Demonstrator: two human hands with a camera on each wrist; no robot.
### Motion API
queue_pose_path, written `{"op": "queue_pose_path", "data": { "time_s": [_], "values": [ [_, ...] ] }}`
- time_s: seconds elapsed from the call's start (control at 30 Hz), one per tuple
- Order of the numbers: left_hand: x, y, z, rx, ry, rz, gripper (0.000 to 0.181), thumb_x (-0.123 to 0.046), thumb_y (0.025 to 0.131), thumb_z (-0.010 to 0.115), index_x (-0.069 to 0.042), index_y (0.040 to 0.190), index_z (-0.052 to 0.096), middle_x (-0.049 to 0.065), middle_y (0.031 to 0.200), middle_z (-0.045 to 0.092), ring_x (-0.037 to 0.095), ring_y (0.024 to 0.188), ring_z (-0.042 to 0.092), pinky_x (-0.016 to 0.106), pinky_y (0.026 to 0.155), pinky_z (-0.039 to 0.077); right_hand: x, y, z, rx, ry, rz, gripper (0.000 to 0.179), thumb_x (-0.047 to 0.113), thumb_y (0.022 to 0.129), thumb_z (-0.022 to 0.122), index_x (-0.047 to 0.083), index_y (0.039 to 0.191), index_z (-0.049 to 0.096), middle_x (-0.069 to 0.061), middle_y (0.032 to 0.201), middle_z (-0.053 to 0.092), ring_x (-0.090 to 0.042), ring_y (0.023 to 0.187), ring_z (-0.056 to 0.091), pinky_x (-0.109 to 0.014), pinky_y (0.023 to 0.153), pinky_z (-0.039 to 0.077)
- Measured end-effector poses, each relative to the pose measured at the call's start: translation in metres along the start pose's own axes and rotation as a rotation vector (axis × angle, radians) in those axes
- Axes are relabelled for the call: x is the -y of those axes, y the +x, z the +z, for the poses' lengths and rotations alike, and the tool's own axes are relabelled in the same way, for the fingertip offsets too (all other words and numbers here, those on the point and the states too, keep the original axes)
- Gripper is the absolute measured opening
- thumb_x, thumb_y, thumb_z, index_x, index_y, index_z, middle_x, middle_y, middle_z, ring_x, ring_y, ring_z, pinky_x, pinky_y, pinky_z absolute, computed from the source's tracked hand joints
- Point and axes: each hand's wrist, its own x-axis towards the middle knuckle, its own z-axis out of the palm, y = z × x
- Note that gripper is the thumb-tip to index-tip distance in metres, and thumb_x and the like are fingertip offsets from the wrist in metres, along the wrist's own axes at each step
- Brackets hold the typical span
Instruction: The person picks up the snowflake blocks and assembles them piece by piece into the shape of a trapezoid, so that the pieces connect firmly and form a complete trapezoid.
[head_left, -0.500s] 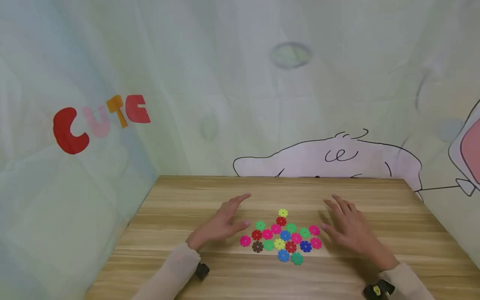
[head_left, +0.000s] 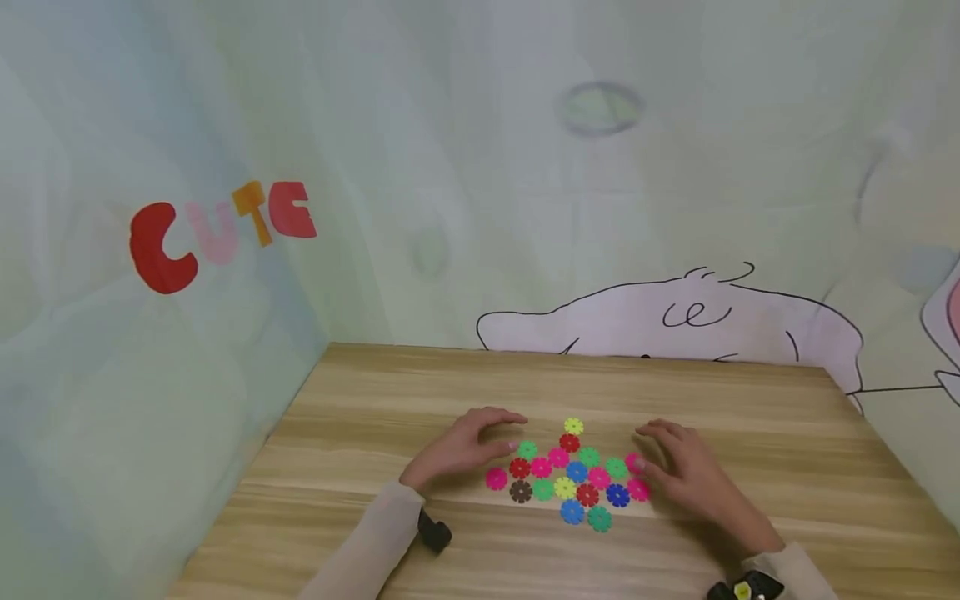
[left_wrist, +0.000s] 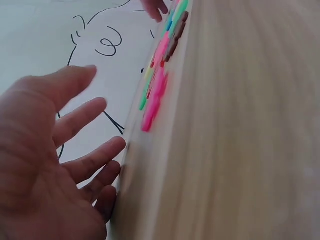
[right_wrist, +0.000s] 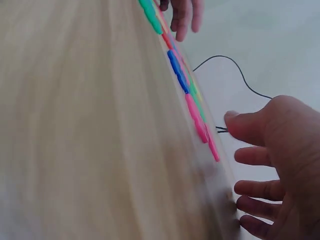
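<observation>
Flat notched plastic flower discs in several colours lie as a loose cluster on the wooden table. A yellow disc is at its far tip, a pink disc at its left end and a green disc at its near edge. Beside the left end is my left hand, fingers relaxed and apart from the thumb, holding nothing. My right hand is at the right end, its thumb overlapping a pink disc in the head view. In the right wrist view, that hand's palm is bare and its fingers are spread.
The wooden table reaches back to a pale printed curtain that also runs along the left side. Black wrist cameras are strapped at both sleeves.
Both hands have moved inward, closer to the two ends of the disc cluster, with fingers a little lower. The discs keep their arrangement; the head view has shifted slightly.
</observation>
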Motion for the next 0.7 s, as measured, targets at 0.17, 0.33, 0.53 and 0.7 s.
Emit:
{"op": "queue_pose_path", "data": {
  "time_s": [0.17,0.33,0.53,0.7],
  "values": [
    [0.006,0.007,0.007,-0.019,0.056,0.065,0.034,-0.033,0.104,0.071,-0.020,0.135,0.075,0.004,0.148,0.065,0.031,0.144,0.053,0.064,0.121,0.040,-0.003,-0.001,0.006,-0.011,0.026,0.006,0.034,0.027,0.095,0.079,0.012,0.125,0.075,-0.028,0.142,0.065,-0.053,0.131,0.057,-0.077,0.107,0.040],
    [0.006,0.010,0.016,-0.060,0.126,0.040,0.036,-0.032,0.101,0.075,-0.025,0.136,0.075,0.007,0.150,0.061,0.031,0.143,0.050,0.061,0.117,0.037,-0.003,-0.002,0.011,-0.024,0.040,0.013,0.030,0.025,0.094,0.080,0.015,0.122,0.076,-0.029,0.144,0.062,-0.051,0.132,0.053,-0.075,0.106,0.038],
    [0.000,0.011,0.021,-0.093,0.193,0.042,0.035,-0.026,0.099,0.077,-0.023,0.134,0.077,0.010,0.148,0.060,0.033,0.139,0.048,0.058,0.111,0.032,-0.002,-0.003,0.013,-0.020,0.061,0.038,0.023,0.021,0.093,0.082,0.020,0.115,0.077,-0.029,0.143,0.062,-0.050,0.133,0.052,-0.072,0.107,0.036],
    [-0.002,0.011,0.023,-0.118,0.204,0.024,0.026,-0.026,0.098,0.079,-0.024,0.124,0.081,0.010,0.148,0.059,0.035,0.138,0.046,0.058,0.108,0.030,-0.001,-0.003,0.013,-0.016,0.092,0.062,0.019,0.019,0.093,0.083,0.022,0.110,0.077,-0.029,0.145,0.061,-0.051,0.134,0.050,-0.071,0.107,0.035]
  ]
}}
